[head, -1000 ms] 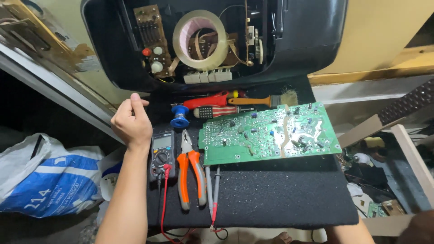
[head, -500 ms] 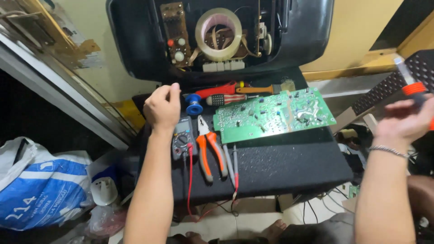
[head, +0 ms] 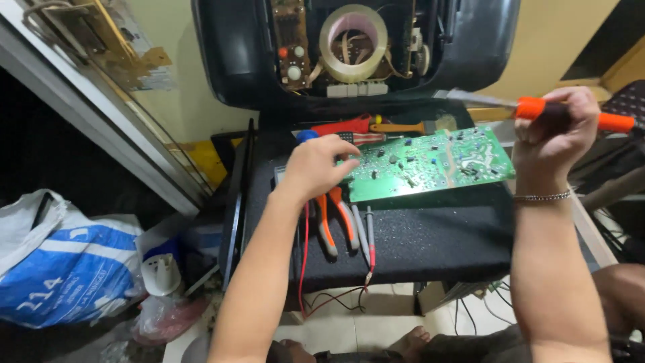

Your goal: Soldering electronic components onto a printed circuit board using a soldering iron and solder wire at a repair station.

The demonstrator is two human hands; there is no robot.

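Observation:
A green circuit board [head: 430, 163] lies on a black speckled work surface [head: 416, 242]. My left hand [head: 317, 167] rests at the board's left edge, fingers curled down onto its corner. My right hand [head: 554, 131] is raised at the right, shut on a soldering iron [head: 571, 112] with an orange-and-black handle whose metal tip points left above the board. Orange-handled pliers [head: 332, 218] and thin probes [head: 366, 232] lie just below my left hand.
An opened black device casing [head: 235, 54] stands behind, with a tape roll [head: 353, 33] and a brown board [head: 289, 40] inside. A red tool [head: 346, 126] and a brush [head: 410, 126] lie at the back. A blue-and-white bag [head: 60, 269] sits on the floor at left.
My left hand moved right onto the board's left corner. My right hand came in from the right, bringing the soldering iron over the board's right end. The camera shifted left.

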